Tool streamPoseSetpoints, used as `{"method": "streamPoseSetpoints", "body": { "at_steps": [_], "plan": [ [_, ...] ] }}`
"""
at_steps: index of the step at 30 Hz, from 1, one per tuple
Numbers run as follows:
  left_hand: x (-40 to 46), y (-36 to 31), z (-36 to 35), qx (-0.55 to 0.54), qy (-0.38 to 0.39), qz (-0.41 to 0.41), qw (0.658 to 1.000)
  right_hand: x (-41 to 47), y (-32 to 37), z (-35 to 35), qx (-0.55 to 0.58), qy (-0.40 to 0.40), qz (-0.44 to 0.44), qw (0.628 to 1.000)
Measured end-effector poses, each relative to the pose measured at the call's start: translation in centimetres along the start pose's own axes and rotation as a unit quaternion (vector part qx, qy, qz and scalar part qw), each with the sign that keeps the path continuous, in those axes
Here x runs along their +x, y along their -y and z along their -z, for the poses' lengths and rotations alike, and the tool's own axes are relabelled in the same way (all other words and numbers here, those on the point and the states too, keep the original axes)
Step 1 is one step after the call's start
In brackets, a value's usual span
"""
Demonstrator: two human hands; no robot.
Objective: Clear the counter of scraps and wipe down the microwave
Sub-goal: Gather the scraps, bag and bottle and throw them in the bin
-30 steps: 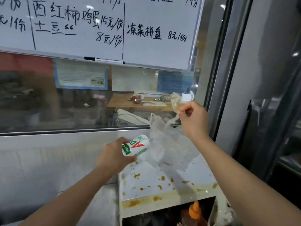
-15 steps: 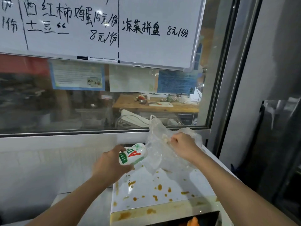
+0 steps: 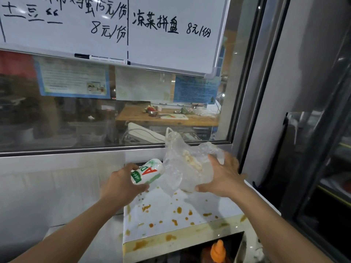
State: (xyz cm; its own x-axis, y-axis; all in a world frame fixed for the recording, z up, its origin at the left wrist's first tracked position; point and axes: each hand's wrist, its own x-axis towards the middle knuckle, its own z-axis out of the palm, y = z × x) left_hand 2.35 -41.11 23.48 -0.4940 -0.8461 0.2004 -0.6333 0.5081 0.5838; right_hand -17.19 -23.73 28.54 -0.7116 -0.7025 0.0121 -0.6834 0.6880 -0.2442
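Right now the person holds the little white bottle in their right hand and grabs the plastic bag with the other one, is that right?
Not quite. The head view shows the little white bottle in the left hand. The right hand grabs the plastic bag.

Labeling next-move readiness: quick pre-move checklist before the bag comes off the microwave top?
1. Left hand grips the white bottle: ok.
2. Right hand has the clear plastic bag gathered between thumb and fingers: ok.
3. Bag mouth closed so the scraps inside stay in: cannot tell.
4. Bag lifted clear of the microwave top: cannot tell.
5. Microwave top clean: not ok, orange sauce spots across it and its front edge.
6. Wiping cloth at hand: not ok, none in view.
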Motion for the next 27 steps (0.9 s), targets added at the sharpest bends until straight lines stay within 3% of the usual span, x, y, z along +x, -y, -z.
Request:
{"method": "streamPoseSetpoints", "body": {
  "at_steps": [3, 5, 7, 16, 21, 27],
  "plan": [
    [0.6, 0.1, 0.2, -0.03, -0.007, 0.0, 1.0, -0.2, -0.7, 0.5, 0.186, 0.031, -0.027, 0.982],
    [1.0, -0.1, 0.3, -0.037, -0.009, -0.004, 0.999, -0.1, -1.1, 1.0, 0.324, 0.027, -0.052, 0.944],
    [1.5, -0.5, 0.4, -0.038, -0.012, -0.004, 0.999, 0.5, -1.7, 1.2, 0.392, 0.014, -0.086, 0.916],
    [3.0, -2.2, -1.1, -0.051, -0.021, 0.006, 0.998, 2.9, -2.6, 0.1, 0.483, 0.067, -0.122, 0.864],
    [3.2, -3.1, -1.6, -0.067, -0.004, -0.004, 0.998, 3.2, -1.9, -0.5, 0.455, 0.004, -0.056, 0.889],
    [2.9, -3.9, -2.1, -0.057, 0.003, -0.013, 0.998, 2.7, -0.9, -0.5, 0.405, -0.004, -0.001, 0.914]
  ]
}}
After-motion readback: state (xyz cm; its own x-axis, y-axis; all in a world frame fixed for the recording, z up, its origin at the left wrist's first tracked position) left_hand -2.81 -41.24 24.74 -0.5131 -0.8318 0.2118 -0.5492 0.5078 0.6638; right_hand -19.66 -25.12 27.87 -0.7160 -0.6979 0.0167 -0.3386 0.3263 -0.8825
